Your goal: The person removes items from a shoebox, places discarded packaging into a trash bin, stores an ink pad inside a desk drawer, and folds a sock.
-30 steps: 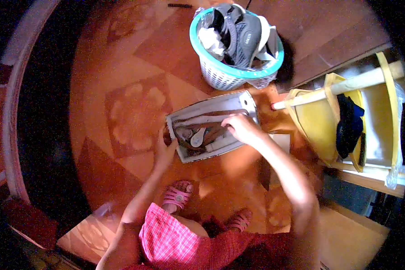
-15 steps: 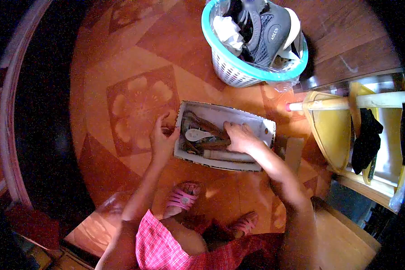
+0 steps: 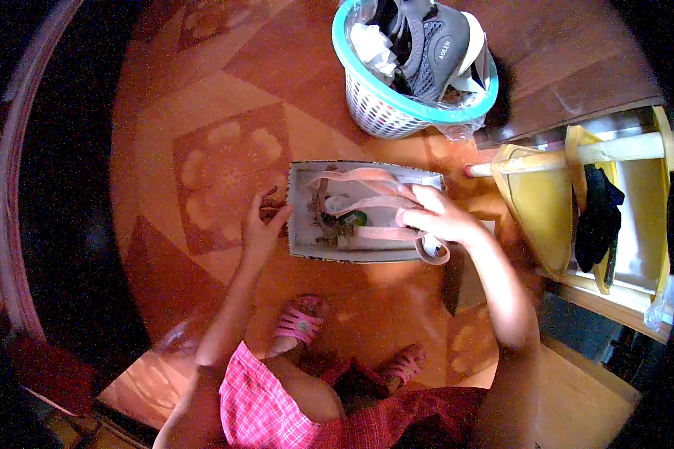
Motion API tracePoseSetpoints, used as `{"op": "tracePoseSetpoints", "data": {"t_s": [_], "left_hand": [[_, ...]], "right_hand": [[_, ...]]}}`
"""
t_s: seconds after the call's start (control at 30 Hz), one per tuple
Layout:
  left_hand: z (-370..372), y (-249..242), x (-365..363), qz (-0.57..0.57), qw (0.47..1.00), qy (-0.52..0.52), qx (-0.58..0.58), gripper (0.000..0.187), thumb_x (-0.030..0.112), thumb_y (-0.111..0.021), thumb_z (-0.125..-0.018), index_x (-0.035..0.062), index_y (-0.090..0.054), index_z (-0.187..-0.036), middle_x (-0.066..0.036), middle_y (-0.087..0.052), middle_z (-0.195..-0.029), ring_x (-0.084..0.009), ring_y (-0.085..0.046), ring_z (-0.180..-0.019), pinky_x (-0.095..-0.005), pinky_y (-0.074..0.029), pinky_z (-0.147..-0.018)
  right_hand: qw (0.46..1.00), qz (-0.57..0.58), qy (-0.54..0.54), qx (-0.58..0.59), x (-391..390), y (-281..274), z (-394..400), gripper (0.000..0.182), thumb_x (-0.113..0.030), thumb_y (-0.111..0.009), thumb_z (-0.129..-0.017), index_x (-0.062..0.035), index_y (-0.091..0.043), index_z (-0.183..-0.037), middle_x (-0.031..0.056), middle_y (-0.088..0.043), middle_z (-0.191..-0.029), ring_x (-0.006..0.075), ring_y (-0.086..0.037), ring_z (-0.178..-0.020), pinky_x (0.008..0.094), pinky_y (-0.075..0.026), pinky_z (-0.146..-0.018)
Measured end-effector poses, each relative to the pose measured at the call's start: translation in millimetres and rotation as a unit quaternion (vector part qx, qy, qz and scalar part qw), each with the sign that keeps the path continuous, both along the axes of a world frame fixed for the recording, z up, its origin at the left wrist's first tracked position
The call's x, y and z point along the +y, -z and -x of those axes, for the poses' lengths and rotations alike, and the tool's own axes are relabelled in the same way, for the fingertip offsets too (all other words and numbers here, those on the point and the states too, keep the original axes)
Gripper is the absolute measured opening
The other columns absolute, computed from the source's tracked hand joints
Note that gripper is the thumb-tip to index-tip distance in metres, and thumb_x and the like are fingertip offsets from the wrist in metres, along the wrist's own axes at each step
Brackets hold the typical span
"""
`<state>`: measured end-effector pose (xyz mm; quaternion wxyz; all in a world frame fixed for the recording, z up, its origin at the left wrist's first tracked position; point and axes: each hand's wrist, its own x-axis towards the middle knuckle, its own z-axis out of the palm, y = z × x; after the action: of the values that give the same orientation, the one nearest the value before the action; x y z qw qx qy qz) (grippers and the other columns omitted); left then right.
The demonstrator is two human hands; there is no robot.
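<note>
As the right hand [image 3: 448, 218] now lifts pinched straps [image 3: 389, 233] partly from the mid-frame box [image 3: 302, 224], the left hand [image 3: 259, 232] has fingers apart.

An orange-brown, flower-patterned floor [image 3: 232, 179] stretches beside a yellow-panelled rack [image 3: 538, 217].

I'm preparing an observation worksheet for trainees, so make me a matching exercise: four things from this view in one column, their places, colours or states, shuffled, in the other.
1. Left hand
2. Strap
3. Basket
4. Sandals

A. White with a turquoise rim
B. Worn on the feet
C. At the left end of the box
D. Gripped by the right hand

Pairs: 1-C, 2-D, 3-A, 4-B
</note>
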<state>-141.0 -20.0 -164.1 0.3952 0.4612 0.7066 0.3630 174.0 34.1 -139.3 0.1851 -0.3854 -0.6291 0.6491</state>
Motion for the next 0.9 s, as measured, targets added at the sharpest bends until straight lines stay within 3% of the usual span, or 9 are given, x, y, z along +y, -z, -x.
{"op": "tracePoseSetpoints", "data": {"t_s": [0.07, 0.2, 0.4, 0.57, 0.67, 0.73, 0.8, 0.83, 0.9], "left_hand": [[5.1, 7.3, 0.9, -0.063, 0.997, 0.028, 0.044, 0.039, 0.011, -0.063, -0.081, 0.0048, -0.050, -0.118, -0.006, -0.060, -0.093, -0.0141, -0.057, -0.081, -0.0261, -0.047, -0.071], [3.8, 2.5, 0.4, -0.111, 0.986, 0.044, 0.114, 0.036, 0.007, -0.059, -0.082, 0.0040, -0.050, -0.117, -0.007, -0.060, -0.097, -0.0151, -0.058, -0.084, -0.0269, -0.047, -0.074], [-14.4, -0.6, 8.0, -0.111, 0.986, 0.124, -0.031, 0.040, -0.003, -0.048, -0.082, 0.0038, -0.046, -0.122, -0.010, -0.057, -0.112, -0.0182, -0.054, -0.105, -0.0295, -0.041, -0.090], [-52.3, -34.7, 17.6, -0.047, 0.936, 0.293, -0.191, 0.072, 0.000, -0.057, -0.077, 0.0074, -0.021, -0.139, -0.012, -0.024, -0.143, -0.0228, -0.022, -0.133, -0.0375, -0.018, -0.109], [-72.7, -36.6, 31.4, -0.042, 0.945, 0.301, -0.121, 0.079, -0.003, -0.060, -0.074, 0.0063, -0.017, -0.140, -0.012, -0.021, -0.144, -0.0216, -0.016, -0.135, -0.0366, -0.013, -0.110], [-72.9, -18.2, 42.2, -0.083, 0.932, 0.338, -0.098, 0.072, 0.014, -0.060, -0.082, 0.0084, -0.018, -0.140, -0.012, -0.022, -0.143, -0.0239, -0.016, -0.134, -0.0345, -0.014, -0.108], [-77.2, -10.0, 47.0, 0.031, 0.895, 0.346, -0.281, 0.061, 0.030, -0.055, -0.088, 0.0063, -0.024, -0.135, -0.011, -0.031, -0.137, -0.0219, -0.025, -0.129, -0.0335, -0.020, -0.106], [-88.0, -34.5, 38.9, -0.046, 0.867, 0.376, -0.323, 0.048, 0.037, -0.047, -0.091, 0.0058, -0.033, -0.125, -0.009, -0.043, -0.123, -0.0179, -0.037, -0.118, -0.0322, -0.027, -0.101], [-99.3, -45.7, 31.6, -0.056, 0.828, 0.404, -0.384, 0.044, 0.030, -0.057, -0.087, 0.0067, -0.034, -0.117, -0.005, -0.047, -0.108, -0.0148, -0.044, -0.105, -0.0314, -0.033, -0.094]], "right_hand": [[0.987, 0.154, 0.039, 0.012, -1.9, -34.9, -2.7, 0.031, -0.018, -0.057, -0.078, -0.0012, -0.053, -0.103, 0.0028, -0.055, -0.082, 0.0113, -0.054, -0.079, 0.0263, -0.049, -0.058], [0.991, 0.108, 0.081, 0.013, -6.1, -46.0, -13.0, 0.029, -0.015, -0.055, -0.082, -0.0011, -0.053, -0.107, 0.0003, -0.056, -0.082, 0.0053, -0.052, -0.073, 0.0197, -0.045, -0.053], [0.990, 0.071, 0.103, 0.058, -3.5, -56.9, -34.4, 0.022, -0.019, -0.057, -0.079, -0.0013, -0.055, -0.093, 0.0014, -0.055, -0.080, 0.0095, -0.052, -0.071, 0.0248, -0.044, -0.048], [0.969, 0.152, 0.136, 0.137, -4.3, -83.2, -41.3, 0.013, -0.016, -0.053, -0.079, -0.0033, -0.054, -0.077, 0.0046, -0.055, -0.068, 0.0112, -0.052, -0.054, 0.0246, -0.042, -0.046], [0.969, 0.132, 0.124, 0.170, -3.0, -101.1, -39.6, 0.012, -0.016, -0.053, -0.079, -0.0038, -0.052, -0.076, 0.0041, -0.054, -0.067, 0.0108, -0.052, -0.055, 0.0253, -0.042, -0.046], [0.969, 0.124, 0.120, 0.177, -4.7, -106.2, -34.1, 0.011, -0.016, -0.053, -0.079, -0.0046, -0.051, -0.077, 0.0032, -0.053, -0.067, 0.0100, -0.051, -0.055, 0.0247, -0.042, -0.046], [0.963, 0.102, 0.174, 0.179, -10.7, -110.3, -31.2, 0.012, -0.016, -0.053, -0.079, -0.0046, -0.051, -0.082, 0.0022, -0.052, -0.066, 0.0091, -0.051, -0.055, 0.0232, -0.042, -0.045], [0.966, 0.092, 0.177, 0.164, -12.7, -107.6, -32.9, 0.012, -0.016, -0.052, -0.080, -0.0055, -0.048, -0.085, 0.0016, -0.052, -0.068, 0.0088, -0.051, -0.055, 0.0219, -0.041, -0.044], [0.961, 0.077, 0.200, 0.174, -15.8, -110.0, -31.2, 0.011, -0.017, -0.052, -0.083, -0.0072, -0.047, -0.086, 0.0007, -0.052, -0.071, 0.0083, -0.049, -0.054, 0.0219, -0.040, -0.045]]}}
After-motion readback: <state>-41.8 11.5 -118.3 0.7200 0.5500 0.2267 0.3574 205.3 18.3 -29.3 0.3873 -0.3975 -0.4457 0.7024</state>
